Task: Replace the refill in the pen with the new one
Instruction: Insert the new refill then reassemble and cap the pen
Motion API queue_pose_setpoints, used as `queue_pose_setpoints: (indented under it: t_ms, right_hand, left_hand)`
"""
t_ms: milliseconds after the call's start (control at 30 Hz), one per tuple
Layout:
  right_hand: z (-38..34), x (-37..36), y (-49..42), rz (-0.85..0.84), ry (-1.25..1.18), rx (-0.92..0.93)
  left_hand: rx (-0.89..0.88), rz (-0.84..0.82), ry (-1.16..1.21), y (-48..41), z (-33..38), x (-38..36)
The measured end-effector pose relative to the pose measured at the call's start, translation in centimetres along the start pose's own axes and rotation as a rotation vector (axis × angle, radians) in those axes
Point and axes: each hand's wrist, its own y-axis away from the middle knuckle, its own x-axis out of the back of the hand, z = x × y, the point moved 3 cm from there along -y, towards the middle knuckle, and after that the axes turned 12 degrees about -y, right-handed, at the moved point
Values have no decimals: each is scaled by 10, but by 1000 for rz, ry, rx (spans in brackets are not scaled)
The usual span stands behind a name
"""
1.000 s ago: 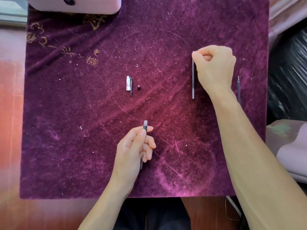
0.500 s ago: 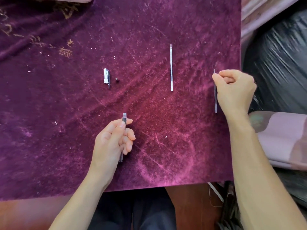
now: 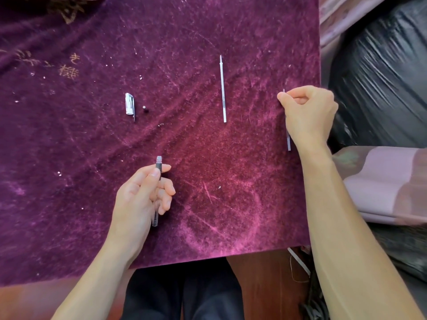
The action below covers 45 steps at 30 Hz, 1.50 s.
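My left hand [image 3: 141, 197] grips the clear pen barrel [image 3: 158, 164] upright in its fingers, the threaded open end pointing away from me. At the cloth's right edge my right hand [image 3: 308, 114] pinches a thin refill [image 3: 288, 140]; its tip pokes out above my thumb and its tail shows below my palm. Another refill [image 3: 223, 88] lies alone on the cloth, left of my right hand, tip pointing away. The pen cap [image 3: 129, 105] with its clip lies further left, and a tiny dark tip piece [image 3: 145, 110] rests just to the right of the cap.
Everything lies on a purple velvet cloth [image 3: 92, 158] with gold embroidery at the far left. A black plastic-wrapped bulk [image 3: 379, 77] stands off the cloth's right edge, with a pale pink object [image 3: 381, 183] below it. My dark-trousered legs are under the front edge.
My right hand set one refill down on the cloth, moved right to the cloth's edge and closed on the other refill. The left hand kept holding the barrel. The camera view shifted right.
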Motion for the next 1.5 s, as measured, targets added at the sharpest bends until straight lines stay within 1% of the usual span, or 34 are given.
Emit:
queue_pose_setpoints:
  t_ms: [300,467,567,667,800,867,1000,1167,1400,1500]
  right_hand:
    - [0,0,-10,-61,19,-53]
    - [-1,3,-18,-161,0,-120]
    - [-4,9,-14,-229,-105,-128]
    - [-14,4,10,-341,-319,-149]
    - [-29,-32,62,-523,-624,-295]
    - [-37,-53,87,-577,-739,-362]
    - [-51,-79,110,-518,-863,-388]
    - [-57,-91,116,-437,-936,-402]
    - [-51,-98,118,-474,-1050,-498]
    - [-48,-99,118,-473,-1067,-499]
  left_hand:
    - [3,-5,4,-1,-1,0]
    - [-6,-21,9,-1,-2,2]
    - [-13,-40,26,-1,-3,4]
    - [-13,-48,39,-1,-3,3]
    - [-2,-49,65,-1,-4,3]
    - [2,-51,72,-1,-5,4]
    - [-13,-73,85,0,-5,4]
    - [-53,-97,89,2,-4,5]
    - [-76,-125,74,3,-5,6]
    - [-85,-127,75,2,-6,7]
